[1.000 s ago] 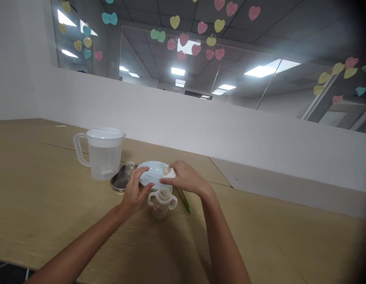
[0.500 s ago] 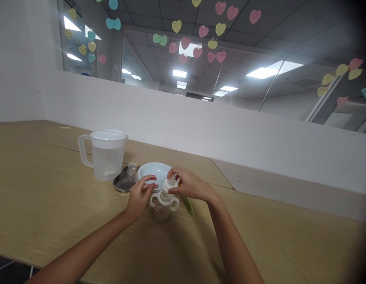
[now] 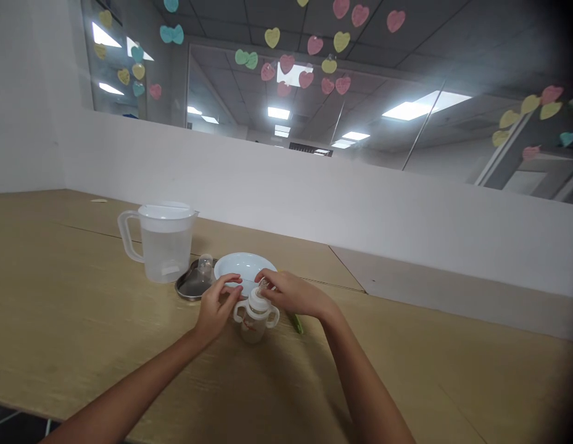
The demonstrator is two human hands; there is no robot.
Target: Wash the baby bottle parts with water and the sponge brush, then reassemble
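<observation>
A clear baby bottle (image 3: 252, 332) with two white handles stands upright on the table, a little red print on its front. Its white collar with a clear nipple (image 3: 259, 295) sits at the mouth of the bottle. From the right, my right hand (image 3: 290, 292) has its fingers closed around the nipple, partly hiding it. My left hand (image 3: 216, 311) is just left of the bottle, thumb and fingers apart with nothing between them. Behind both hands is a white bowl (image 3: 244, 261). A green-handled item (image 3: 296, 324) lies partly hidden under my right hand.
Left of the bowl, a clear dome-shaped cap (image 3: 205, 265) stands on a dark metal tray (image 3: 193, 288). A translucent lidded pitcher (image 3: 167, 246) stands farther left. Along the back of the table (image 3: 129, 320) runs a white wall (image 3: 267, 179) below a window with heart-shaped notes.
My right hand has lowered the white collar with its nipple onto the bottle's mouth, and its fingers have shifted up to the nipple. My left hand stays beside the bottle.
</observation>
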